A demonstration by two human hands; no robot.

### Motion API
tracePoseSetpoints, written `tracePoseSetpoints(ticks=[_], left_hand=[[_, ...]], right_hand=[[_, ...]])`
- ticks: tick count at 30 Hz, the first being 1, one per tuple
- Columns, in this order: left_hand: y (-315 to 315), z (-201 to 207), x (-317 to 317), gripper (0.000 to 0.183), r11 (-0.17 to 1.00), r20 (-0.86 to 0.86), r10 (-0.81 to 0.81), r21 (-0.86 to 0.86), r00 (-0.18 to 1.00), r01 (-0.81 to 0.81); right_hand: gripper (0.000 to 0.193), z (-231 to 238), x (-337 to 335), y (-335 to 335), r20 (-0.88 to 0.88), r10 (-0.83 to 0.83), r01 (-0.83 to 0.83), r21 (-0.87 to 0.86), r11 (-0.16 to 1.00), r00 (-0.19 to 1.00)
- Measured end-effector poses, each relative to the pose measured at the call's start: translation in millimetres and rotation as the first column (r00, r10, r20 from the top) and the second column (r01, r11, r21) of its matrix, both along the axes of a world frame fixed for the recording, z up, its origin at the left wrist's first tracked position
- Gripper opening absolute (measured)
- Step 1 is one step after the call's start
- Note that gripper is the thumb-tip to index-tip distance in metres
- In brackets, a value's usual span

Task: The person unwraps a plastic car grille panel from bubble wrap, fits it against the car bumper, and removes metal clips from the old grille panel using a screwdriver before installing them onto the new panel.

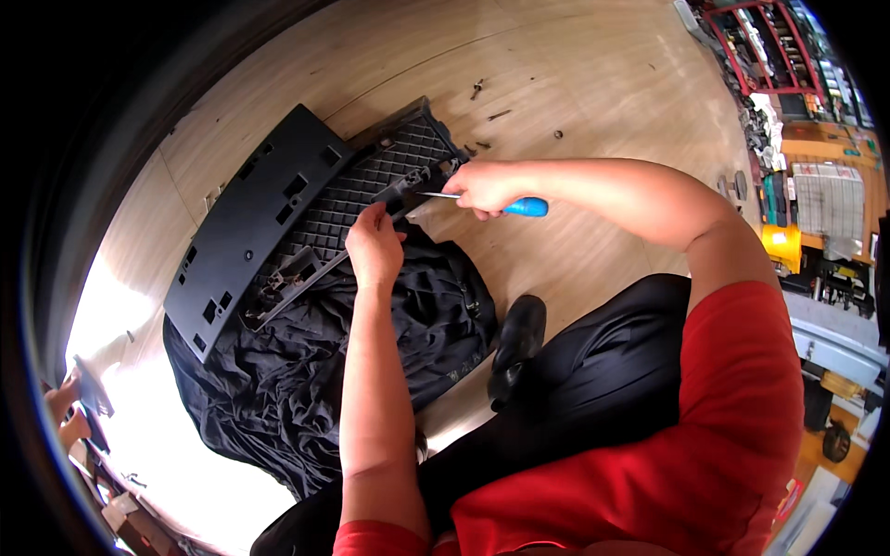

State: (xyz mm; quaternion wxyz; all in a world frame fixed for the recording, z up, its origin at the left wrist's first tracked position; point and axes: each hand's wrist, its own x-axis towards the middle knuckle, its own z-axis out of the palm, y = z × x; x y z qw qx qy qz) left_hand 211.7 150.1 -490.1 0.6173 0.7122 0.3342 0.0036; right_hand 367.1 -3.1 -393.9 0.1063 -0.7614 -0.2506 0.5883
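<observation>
My right hand (482,188) is closed round a screwdriver with a blue handle (527,207). Its metal shaft (436,195) points left, the tip close to the edge of a black plastic grille (357,176) with a diamond mesh. At that same edge, my left hand (375,243) grips the part with bent fingers. Attached to or lying against the grille's far-left side is a smooth black panel (246,232) with several rectangular cutouts; I cannot tell which. Both rest partly on a crumpled black cloth (343,361). The exact spot under the tip is too small to make out.
Several small screws or clips (499,115) lie scattered on the pale wood-look floor (593,93) beyond the grille. My black shoe (519,343) is beside the cloth. On the right stand a red rack (769,46), a yellow container (781,246) and cluttered shelves. Another person's hand (65,408) shows at far left.
</observation>
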Motion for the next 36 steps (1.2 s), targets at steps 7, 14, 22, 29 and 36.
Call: tracePoseSetpoints(ticks=[7,14,22,29,36], left_hand=[[-13.6,12.4,20.1,0.026,0.994,-0.093,-0.105,-0.052,0.990,0.100],[-42.0,-12.5,6.1,0.029,0.925,0.002,-0.130,0.360,0.992,0.120],[-66.9,-24.3,-21.5,0.022,0.910,0.258,-0.089,0.413,0.962,-0.027],[-90.3,-34.8,-20.6,0.015,0.665,-0.053,0.532,-0.592,0.845,-0.455],[-51.3,-57.5,-4.9,0.013,0.129,-0.141,0.513,-0.963,0.847,-0.238]], right_hand=[[0.029,-27.1,-5.6,-10.6,-0.242,-0.304,0.296,-0.070,0.953,0.922],[0.017,-40.1,-22.3,-10.8,-0.391,-0.456,0.468,-0.072,0.881,0.799],[0.035,-32.3,-21.6,-21.8,-0.358,-0.404,0.412,-0.056,0.909,0.842],[0.040,-38.2,-16.2,-15.8,-0.317,-0.454,0.445,-0.106,0.889,0.833],[0.030,-30.0,-18.0,-10.1,-0.314,-0.453,0.425,-0.155,0.892,0.835]])
